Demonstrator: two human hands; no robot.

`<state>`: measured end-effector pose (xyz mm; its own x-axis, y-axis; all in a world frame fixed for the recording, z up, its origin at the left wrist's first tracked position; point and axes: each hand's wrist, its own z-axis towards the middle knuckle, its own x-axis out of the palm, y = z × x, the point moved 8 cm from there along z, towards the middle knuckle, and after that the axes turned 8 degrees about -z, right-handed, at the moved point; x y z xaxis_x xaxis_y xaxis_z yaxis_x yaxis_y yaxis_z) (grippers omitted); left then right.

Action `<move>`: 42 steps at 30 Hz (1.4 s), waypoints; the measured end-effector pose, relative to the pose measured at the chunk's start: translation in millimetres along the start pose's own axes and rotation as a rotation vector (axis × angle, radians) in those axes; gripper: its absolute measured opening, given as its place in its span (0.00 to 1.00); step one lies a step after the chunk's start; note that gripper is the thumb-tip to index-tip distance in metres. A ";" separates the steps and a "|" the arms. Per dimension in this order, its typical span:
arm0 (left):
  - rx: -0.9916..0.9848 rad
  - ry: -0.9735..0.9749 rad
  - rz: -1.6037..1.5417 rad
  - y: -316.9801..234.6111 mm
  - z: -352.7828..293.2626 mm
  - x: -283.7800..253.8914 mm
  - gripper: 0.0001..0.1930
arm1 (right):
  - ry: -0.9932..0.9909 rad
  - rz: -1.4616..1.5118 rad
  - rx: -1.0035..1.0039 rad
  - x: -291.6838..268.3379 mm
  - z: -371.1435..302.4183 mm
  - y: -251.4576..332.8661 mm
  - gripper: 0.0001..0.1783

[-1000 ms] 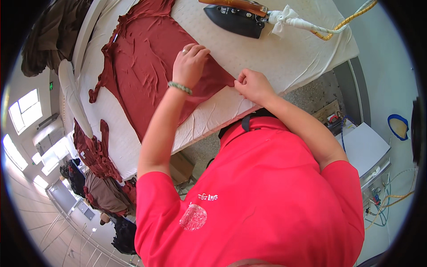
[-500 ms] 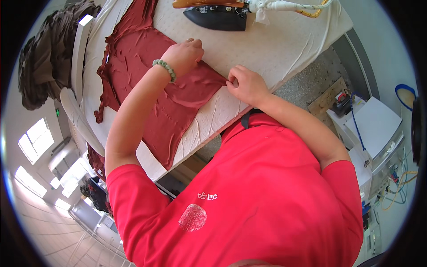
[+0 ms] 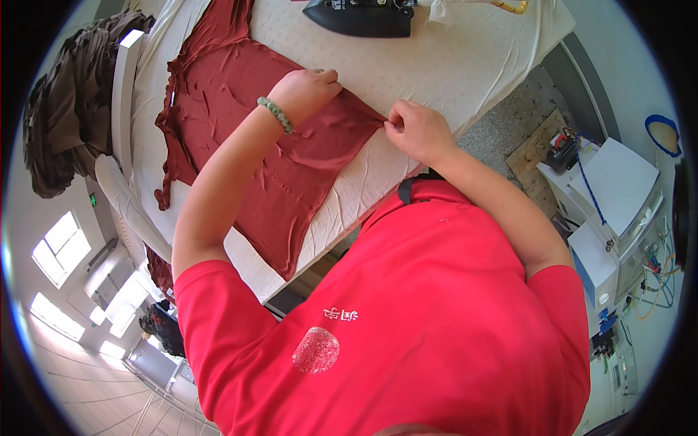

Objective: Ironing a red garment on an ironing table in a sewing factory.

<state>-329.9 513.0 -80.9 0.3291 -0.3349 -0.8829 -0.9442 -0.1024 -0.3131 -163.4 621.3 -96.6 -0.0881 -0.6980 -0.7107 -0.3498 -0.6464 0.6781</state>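
Observation:
A dark red garment [image 3: 218, 102] of thin, rumpled cloth lies spread over the white padded ironing table [image 3: 465, 73]. My right hand [image 3: 420, 132] pinches its pointed corner between thumb and fingertips and draws the cloth taut. Farther up the same edge, my left hand [image 3: 305, 93], wearing a green bead bracelet [image 3: 276, 115] at the wrist, is closed on the cloth; its fingertips are partly hidden. Beyond both hands, a black-soled iron [image 3: 360, 18] rests on the table, cut off by the upper rim of view.
Dark brown cloth [image 3: 69, 109] is heaped at the far left, beside a white bar [image 3: 127, 87] along the table. On the right, past the table edge, stand a white machine [image 3: 618, 182] with a blue cord and a wooden board [image 3: 534, 152] on the floor.
My right hand has shifted a little to the right with the garment's corner, stretching that edge. My left hand stays on the edge, slightly farther right. The whole view has tilted slightly.

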 end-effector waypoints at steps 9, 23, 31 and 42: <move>0.293 -0.008 0.249 -20.2 2.5 4.7 0.08 | -0.033 -0.032 0.108 1.1 -7.3 0.5 0.09; 0.226 0.064 0.322 -3.7 34.0 -8.2 0.07 | 0.043 -0.023 0.297 3.3 -5.7 -11.2 0.08; 0.209 -0.148 -0.150 4.1 9.9 -26.0 0.06 | 0.046 -0.022 0.288 4.6 -5.4 -10.3 0.08; 0.090 0.126 -0.190 3.2 32.4 -17.3 0.08 | -0.074 0.035 0.281 -0.4 -8.0 -5.4 0.08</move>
<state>-338.2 548.8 -78.1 0.4912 -0.4321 -0.7563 -0.8584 -0.0925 -0.5046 -154.0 622.6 -98.5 -0.1690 -0.6873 -0.7064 -0.5889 -0.5043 0.6316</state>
